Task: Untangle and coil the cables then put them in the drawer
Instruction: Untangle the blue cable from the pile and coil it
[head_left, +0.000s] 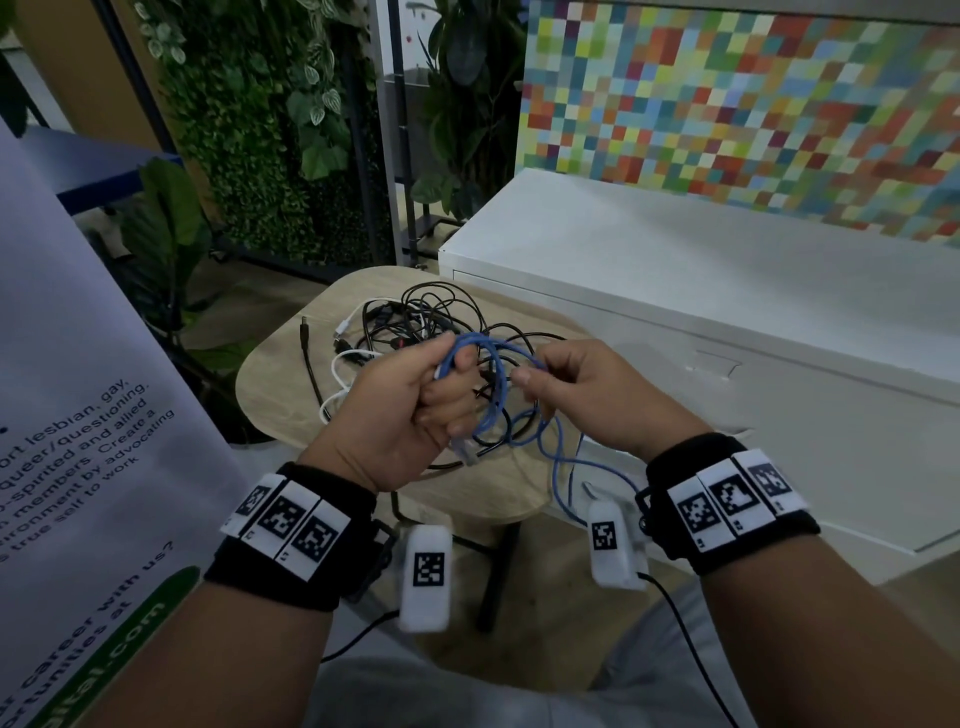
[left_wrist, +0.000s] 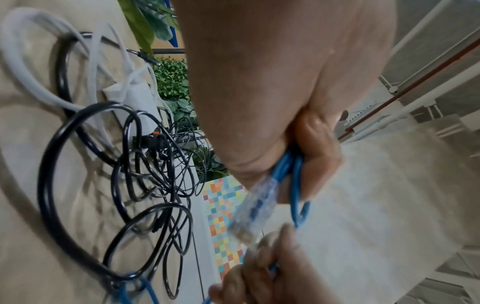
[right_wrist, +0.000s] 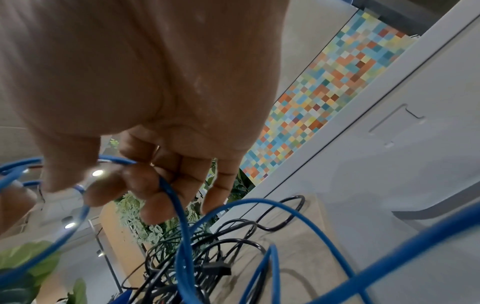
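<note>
You were mid-coil on the thin blue network cable with a clear plug (head_left: 496, 387), held above the round pale wooden stool top (head_left: 270, 395). Your left hand (head_left: 402, 415) had its fingers curled round the gathered loops; your right hand (head_left: 582, 387) pinched one strand between thumb and fingertips. Next you needed to draw in the slack hanging near you and lay another loop. One blue cable; the far black cables (head_left: 436, 312) numbered perhaps three, white cables (head_left: 348, 358) two. The white drawer cabinet (head_left: 727, 291) stood right, closed.
</note>
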